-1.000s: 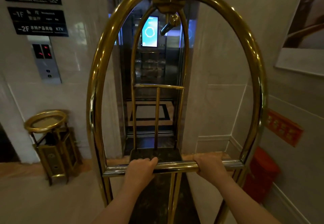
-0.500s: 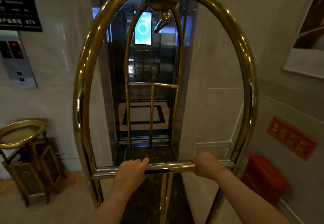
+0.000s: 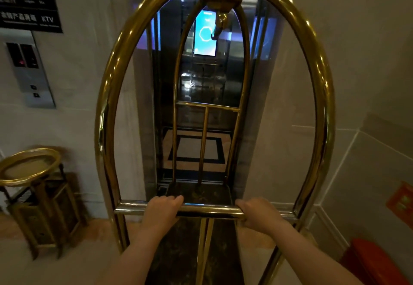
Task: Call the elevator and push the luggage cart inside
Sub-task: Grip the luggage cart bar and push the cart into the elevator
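A brass luggage cart (image 3: 105, 115) with tall arched hoops fills the middle of the head view. My left hand (image 3: 162, 210) and my right hand (image 3: 257, 212) are both wrapped around its horizontal push bar (image 3: 210, 210). The cart's dark deck (image 3: 199, 192) is bare and its front end reaches the threshold of the open elevator (image 3: 199, 146). Inside the car I see a patterned floor and a lit blue screen (image 3: 205, 33). The call button panel (image 3: 31, 72) is on the wall to the left.
A brass ashtray bin (image 3: 33, 197) stands against the left wall. A red bin (image 3: 371, 260) sits low in the right corner under a red wall notice (image 3: 402, 200). Marble walls flank the narrow elevator doorway on both sides.
The cart has rolled forward toward the open elevator and lined up with the doorway. Both hands stay on the push bar.
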Motion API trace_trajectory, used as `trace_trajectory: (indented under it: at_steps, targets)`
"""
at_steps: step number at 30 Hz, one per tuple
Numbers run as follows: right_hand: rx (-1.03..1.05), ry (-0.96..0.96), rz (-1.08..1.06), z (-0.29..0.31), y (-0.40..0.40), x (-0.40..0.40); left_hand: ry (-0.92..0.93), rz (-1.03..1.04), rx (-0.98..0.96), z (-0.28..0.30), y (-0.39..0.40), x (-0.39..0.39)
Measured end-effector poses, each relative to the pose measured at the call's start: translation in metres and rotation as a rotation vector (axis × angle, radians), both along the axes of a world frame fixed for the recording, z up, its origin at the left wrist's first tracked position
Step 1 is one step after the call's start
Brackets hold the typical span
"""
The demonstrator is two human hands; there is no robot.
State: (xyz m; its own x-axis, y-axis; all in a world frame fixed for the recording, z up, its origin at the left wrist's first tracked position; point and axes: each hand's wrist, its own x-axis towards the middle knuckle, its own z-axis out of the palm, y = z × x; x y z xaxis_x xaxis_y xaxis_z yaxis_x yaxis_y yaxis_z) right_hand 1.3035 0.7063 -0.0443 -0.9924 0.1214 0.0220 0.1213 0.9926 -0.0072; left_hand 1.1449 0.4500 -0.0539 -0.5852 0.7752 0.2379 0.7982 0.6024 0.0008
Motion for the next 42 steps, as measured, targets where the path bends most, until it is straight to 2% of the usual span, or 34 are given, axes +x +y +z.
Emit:
trace_trajectory:
  at_steps: [12, 16, 21, 30, 42]
  targets:
    - [-0.031, -0.056, -0.064, -0.002, 0.08, -0.105, 0.02, -0.052, -0.017, -0.013, 0.08, -0.115]
    - [0.06, -0.039, -0.018, 0.002, 0.099, -0.136, 0.051, -0.059, -0.012, -0.017, 0.1, -0.148]
    - [0.067, -0.018, -0.019, -0.002, 0.131, -0.185, 0.118, -0.09, 0.001, -0.018, 0.13, -0.197]
    - [0.131, -0.001, -0.011, -0.007, 0.175, -0.244, 0.144, -0.147, -0.003, -0.009, 0.166, -0.251]
    - [0.104, 0.001, -0.027, -0.001, 0.218, -0.329, 0.148, -0.175, -0.011, -0.006, 0.215, -0.342]
